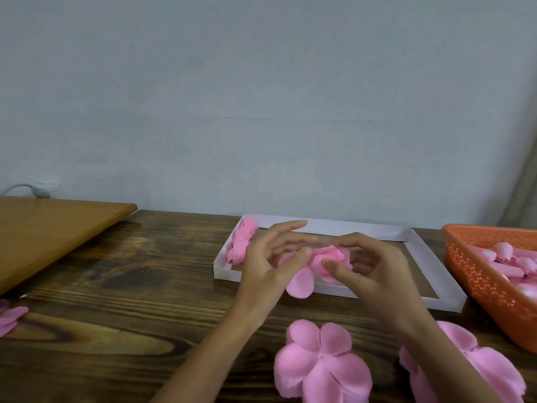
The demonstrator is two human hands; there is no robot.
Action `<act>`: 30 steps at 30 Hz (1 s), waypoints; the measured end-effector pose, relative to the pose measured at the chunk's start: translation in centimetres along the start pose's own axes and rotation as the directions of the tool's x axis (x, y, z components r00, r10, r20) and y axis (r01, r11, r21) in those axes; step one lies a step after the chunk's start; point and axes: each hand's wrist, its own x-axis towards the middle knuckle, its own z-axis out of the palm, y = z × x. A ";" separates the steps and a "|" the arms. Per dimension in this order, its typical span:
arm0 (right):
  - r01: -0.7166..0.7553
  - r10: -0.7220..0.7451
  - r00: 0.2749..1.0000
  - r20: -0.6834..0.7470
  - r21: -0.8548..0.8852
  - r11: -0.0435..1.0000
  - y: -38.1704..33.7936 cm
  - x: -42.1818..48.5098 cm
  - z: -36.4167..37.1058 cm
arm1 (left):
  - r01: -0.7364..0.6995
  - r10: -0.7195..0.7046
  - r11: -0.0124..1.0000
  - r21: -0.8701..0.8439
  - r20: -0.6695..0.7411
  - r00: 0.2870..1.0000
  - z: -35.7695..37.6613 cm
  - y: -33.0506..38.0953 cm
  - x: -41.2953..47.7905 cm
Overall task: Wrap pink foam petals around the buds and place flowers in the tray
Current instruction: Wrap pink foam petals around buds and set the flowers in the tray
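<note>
Both hands meet over the front edge of the white tray [430, 257]. My right hand [377, 274] grips a pink foam flower [328, 258] with thumb and curled fingers. My left hand [270, 257] pinches a loose petal [300, 283] hanging from that flower, its other fingers spread. A row of finished pink flowers [242, 239] lies along the tray's left wall. Two flat pink petal sheets lie on the table in front, one [319, 362] in the middle, another [488, 370] partly under my right forearm.
An orange perforated basket [476, 271] with several pink buds [505, 257] stands at the right. A lighter wooden board [52, 225] lies at the far left. More pink petals [11, 315] show at the left edge. A wall closes off the table's back.
</note>
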 end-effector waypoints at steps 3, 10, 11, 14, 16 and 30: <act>-0.045 0.047 0.999 -0.027 0.069 0.997 0.1 0.2 -0.5 | 0.115 -0.115 0.993 0.010 0.005 0.993 -0.7 -0.8 0.6; -0.109 0.111 0.994 -0.020 0.092 0.990 0.1 0.5 -1.0 | 0.315 -0.328 0.943 -0.111 -0.133 0.935 -1.4 -2.8 0.9; -0.105 0.105 0.994 -0.003 0.078 0.991 0.1 0.4 -1.0 | 0.319 -0.338 0.938 -0.132 -0.153 0.929 -1.3 -2.9 0.9; -0.086 0.084 0.996 0.043 0.046 0.995 0.1 0.3 -0.7 | 0.320 -0.356 0.930 -0.179 -0.231 0.906 -0.8 -2.8 0.8; -0.064 0.062 0.996 0.071 0.017 0.998 -0.1 0.2 -0.4 | 0.304 -0.338 0.939 -0.160 -0.275 0.900 -0.4 -2.6 0.6; -0.038 0.038 0.999 0.008 0.019 0.999 -0.4 0.1 -0.2 | 0.156 -0.122 0.987 0.037 -0.458 0.881 1.2 -2.1 -0.3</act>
